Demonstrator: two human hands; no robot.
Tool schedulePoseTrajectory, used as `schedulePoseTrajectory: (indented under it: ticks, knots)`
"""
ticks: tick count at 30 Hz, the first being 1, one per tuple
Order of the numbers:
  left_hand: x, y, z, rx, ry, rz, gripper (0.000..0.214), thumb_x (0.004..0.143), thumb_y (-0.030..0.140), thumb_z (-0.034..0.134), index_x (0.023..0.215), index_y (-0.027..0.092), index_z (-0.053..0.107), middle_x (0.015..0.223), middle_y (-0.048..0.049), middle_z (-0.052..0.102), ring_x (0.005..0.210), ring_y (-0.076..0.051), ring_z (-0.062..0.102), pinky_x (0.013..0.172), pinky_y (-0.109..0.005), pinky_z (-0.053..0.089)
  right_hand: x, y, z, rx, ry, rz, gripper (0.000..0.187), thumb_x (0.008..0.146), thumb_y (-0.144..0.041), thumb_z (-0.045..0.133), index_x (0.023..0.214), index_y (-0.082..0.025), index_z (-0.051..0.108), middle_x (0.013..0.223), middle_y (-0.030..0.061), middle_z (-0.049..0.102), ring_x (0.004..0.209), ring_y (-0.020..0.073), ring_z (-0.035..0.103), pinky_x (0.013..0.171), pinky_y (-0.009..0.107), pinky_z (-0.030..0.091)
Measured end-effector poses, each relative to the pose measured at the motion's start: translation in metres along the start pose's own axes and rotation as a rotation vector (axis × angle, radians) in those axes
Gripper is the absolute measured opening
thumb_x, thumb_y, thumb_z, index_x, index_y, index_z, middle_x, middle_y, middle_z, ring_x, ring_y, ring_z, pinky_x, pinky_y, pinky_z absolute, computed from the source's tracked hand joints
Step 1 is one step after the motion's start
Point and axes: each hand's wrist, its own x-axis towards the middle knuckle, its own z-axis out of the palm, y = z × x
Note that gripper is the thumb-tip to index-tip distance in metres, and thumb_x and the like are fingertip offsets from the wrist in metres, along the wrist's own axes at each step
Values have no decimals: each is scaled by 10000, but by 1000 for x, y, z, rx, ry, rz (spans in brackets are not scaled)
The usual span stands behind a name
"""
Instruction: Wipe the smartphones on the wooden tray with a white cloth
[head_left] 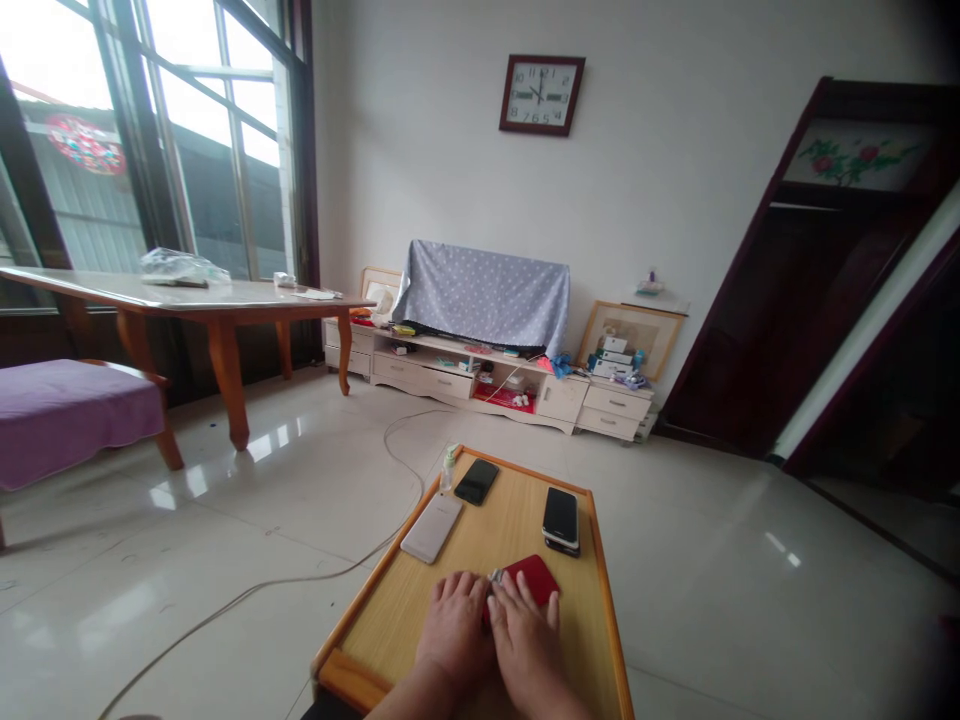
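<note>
On a small wooden table [517,480] lies a flat red item [536,575], perhaps a cloth or a case; its exact kind is unclear. My right hand [523,635] rests on its near part with fingers stretched out. Beside it, my left hand [454,620] lies palm down at the red item's left edge, fingers extended and slightly bent. A small whitish bit [496,575] shows between my fingertips. Beyond my hands are a silver phone [432,528], a black phone [477,482] and a dark phone [561,513] stacked on another device. What is under my palms is hidden.
A small clear bottle [448,472] stands at the table's far left corner. A cable [300,578] runs across the tiled floor. Farther off are a low cabinet [420,375] with a cloth-covered screen [484,295], a large table [255,295] and a purple-covered seat [75,415].
</note>
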Motion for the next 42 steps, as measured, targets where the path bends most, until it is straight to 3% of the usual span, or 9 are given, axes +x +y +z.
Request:
schedulePoseTrajectory:
  ticks: [3,9,15,23,26,32,39,42]
  knots:
    - [-1,0,0,3,6,-5,332,901,411,451,1142,296,649,1148,-63,643,1098,-259,526,993,-395,333,-1,-4,-1,34,-1,-43,556,1056,-521,144,1449,-375,508,1539,-5,453,1488,285,296,1188,675,55]
    - [1,1,0,11,29,1,344,817,470,575,1092,277,650,1089,-64,642,1093,-273,518,995,-395,330,17,10,-9,-5,27,134,541,1054,-498,158,1404,-392,556,1542,-12,452,1491,323,280,1137,744,113]
    - [2,-2,2,8,27,0,328,899,439,462,1127,286,641,1114,-62,639,1072,-256,528,976,-390,329,12,-5,4,30,22,-6,529,1054,-495,168,1401,-405,557,1527,-9,477,1477,299,319,1167,702,72]
    - [4,0,2,40,4,-24,364,760,428,591,1085,272,639,1105,-66,628,1118,-284,503,1009,-412,313,35,46,-5,-39,95,242,542,1042,-508,164,1453,-387,497,1582,-25,392,1500,349,243,1103,769,187]
    - [4,1,3,34,15,-26,336,769,431,585,1059,271,641,1089,-65,628,1104,-280,507,1008,-411,316,29,40,-2,-52,96,211,548,1040,-516,169,1457,-377,497,1575,-8,406,1499,354,243,1106,768,182]
    - [4,2,-1,4,3,-36,310,862,415,478,1091,282,639,1106,-68,633,1076,-263,525,984,-395,337,5,9,7,-17,19,-32,509,1046,-521,210,1450,-408,498,1554,-28,431,1476,302,319,1179,682,115]
    - [5,5,-4,20,-3,-38,325,760,406,577,1044,262,645,1097,-78,628,1113,-290,513,1010,-423,334,15,37,-1,-75,113,208,492,1043,-482,227,1461,-417,479,1573,-30,401,1486,358,278,1106,756,208]
    - [4,5,-3,28,7,-37,312,800,447,552,1033,263,646,1091,-75,630,1095,-285,521,992,-417,347,4,30,4,-86,100,153,493,1035,-493,253,1448,-401,507,1554,-22,433,1488,361,270,1127,742,182]
